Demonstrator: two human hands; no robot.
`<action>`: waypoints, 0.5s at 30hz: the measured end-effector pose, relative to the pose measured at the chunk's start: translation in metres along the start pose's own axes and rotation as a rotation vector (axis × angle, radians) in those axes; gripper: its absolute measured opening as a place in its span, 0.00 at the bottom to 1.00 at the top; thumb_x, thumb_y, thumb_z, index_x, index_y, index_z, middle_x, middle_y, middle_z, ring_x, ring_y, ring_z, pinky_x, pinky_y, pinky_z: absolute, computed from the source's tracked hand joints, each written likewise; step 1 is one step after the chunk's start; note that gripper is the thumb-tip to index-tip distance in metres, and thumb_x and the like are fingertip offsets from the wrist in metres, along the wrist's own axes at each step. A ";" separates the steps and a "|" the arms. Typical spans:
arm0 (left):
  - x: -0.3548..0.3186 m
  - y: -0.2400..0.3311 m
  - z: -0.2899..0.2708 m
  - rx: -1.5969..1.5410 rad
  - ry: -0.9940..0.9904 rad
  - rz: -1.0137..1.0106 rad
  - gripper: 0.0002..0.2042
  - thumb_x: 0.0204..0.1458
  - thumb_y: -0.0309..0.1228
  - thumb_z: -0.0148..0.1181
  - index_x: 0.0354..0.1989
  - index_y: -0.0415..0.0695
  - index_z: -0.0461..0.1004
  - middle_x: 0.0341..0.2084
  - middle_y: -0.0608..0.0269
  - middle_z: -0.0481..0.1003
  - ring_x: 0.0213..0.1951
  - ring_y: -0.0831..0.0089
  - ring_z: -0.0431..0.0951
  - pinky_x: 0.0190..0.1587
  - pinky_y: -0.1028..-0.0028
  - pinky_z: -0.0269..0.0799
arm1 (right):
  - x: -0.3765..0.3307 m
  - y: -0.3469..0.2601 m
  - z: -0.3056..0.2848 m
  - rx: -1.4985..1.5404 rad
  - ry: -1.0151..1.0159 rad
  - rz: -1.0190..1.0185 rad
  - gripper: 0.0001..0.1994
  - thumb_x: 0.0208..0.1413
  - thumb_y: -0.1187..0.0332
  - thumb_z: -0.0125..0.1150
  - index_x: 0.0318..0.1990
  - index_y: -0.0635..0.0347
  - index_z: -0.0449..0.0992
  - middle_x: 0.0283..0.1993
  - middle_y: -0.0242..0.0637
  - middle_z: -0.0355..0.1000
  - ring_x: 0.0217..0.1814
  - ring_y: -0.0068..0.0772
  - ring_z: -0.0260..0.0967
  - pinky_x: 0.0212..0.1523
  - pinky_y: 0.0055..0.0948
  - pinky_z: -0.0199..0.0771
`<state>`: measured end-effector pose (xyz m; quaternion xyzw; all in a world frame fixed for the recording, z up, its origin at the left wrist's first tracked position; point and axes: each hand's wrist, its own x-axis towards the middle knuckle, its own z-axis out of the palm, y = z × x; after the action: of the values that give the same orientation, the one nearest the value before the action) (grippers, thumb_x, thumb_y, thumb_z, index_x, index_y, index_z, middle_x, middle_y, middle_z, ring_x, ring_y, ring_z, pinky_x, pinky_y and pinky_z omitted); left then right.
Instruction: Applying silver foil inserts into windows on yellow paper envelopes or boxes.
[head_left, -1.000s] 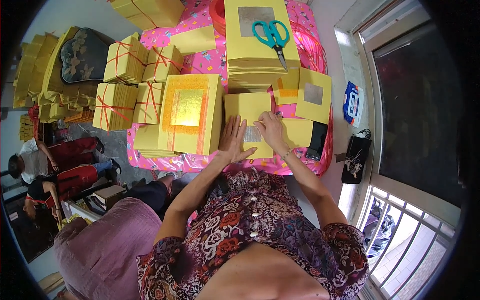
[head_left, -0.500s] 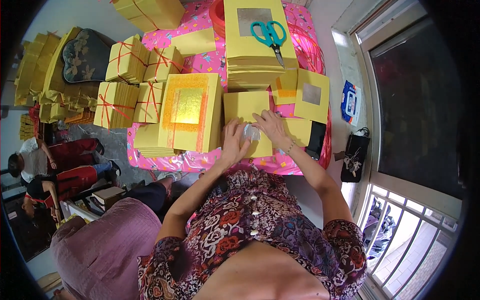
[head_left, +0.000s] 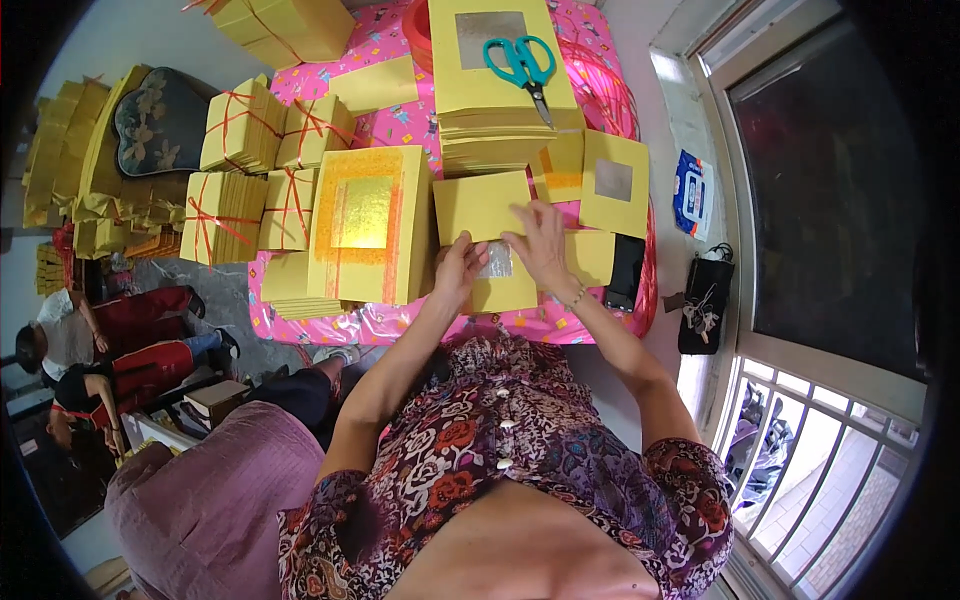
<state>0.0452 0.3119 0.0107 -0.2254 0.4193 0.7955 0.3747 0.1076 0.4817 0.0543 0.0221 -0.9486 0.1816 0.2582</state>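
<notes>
A yellow paper sheet (head_left: 482,203) lies in front of me, with a silver foil square (head_left: 497,261) showing just below its folded-looking middle edge. My left hand (head_left: 458,268) pinches that edge beside the foil, thumb and fingertips closed together. Over the right side of the sheet is my right hand (head_left: 543,245), its bent fingers spread apart and the tips at the paper. Directly beyond stands a thick stack of yellow paper (head_left: 465,95), topped by teal-handled scissors (head_left: 525,70). Another yellow sheet (head_left: 588,256) lies partly under my right wrist.
A pink patterned cloth (head_left: 375,320) covers the table. To the left stand a gold-and-orange printed paper stack (head_left: 362,225) and red-tied bundles (head_left: 222,218). A dark phone-like object (head_left: 625,272) lies at the right edge. Other people (head_left: 75,330) sit at far left.
My left hand has drawn back from over the foil to the sheet's left edge, uncovering more of the foil. My right fingers have lifted and bent. The whole view has shifted slightly.
</notes>
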 end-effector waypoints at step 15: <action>-0.035 -0.010 -0.014 0.774 -0.363 0.409 0.15 0.60 0.34 0.59 0.52 0.39 0.73 0.38 0.65 0.79 0.41 0.81 0.77 0.43 0.79 0.73 | -0.086 0.066 -0.073 1.131 0.233 1.076 0.14 0.66 0.71 0.49 0.57 0.59 0.64 0.49 0.37 0.73 0.46 0.24 0.74 0.43 0.25 0.77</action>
<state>0.0758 0.2894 0.0214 0.1608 0.6485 0.6648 0.3341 0.2085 0.5646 0.0477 -0.3311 -0.5593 0.7378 0.1823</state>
